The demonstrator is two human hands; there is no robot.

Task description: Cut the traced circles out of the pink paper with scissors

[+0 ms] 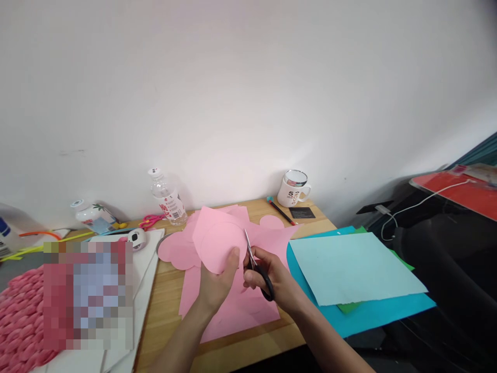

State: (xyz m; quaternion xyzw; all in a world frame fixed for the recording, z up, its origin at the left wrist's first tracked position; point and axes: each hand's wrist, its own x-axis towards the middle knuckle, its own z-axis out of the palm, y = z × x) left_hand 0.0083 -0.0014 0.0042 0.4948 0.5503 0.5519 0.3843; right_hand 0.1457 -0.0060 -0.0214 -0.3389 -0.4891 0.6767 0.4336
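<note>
In my left hand point(223, 274) is a piece of pink paper point(219, 241), pinched with the thumb on top. A round outline shows on it, and its upper left still has a pointed corner. My right hand point(272, 274) grips black-handled scissors point(266, 285) by the loops. The blades point up and lie along the right edge of the pink paper. Beneath both hands, more pink sheets point(240, 316) are spread on the wooden table point(166, 311). A cut pink shape with rounded lobes point(174, 251) lies to the left of them.
Blue and green sheets point(357, 269) overhang the table at right. A mug point(293, 189), a dark pen point(281, 210) and a black card point(302, 213) sit by the wall. Left are a plastic bottle point(169, 199), pink scissors point(151, 221), white boards point(149, 269) and a pink braided item point(23, 311).
</note>
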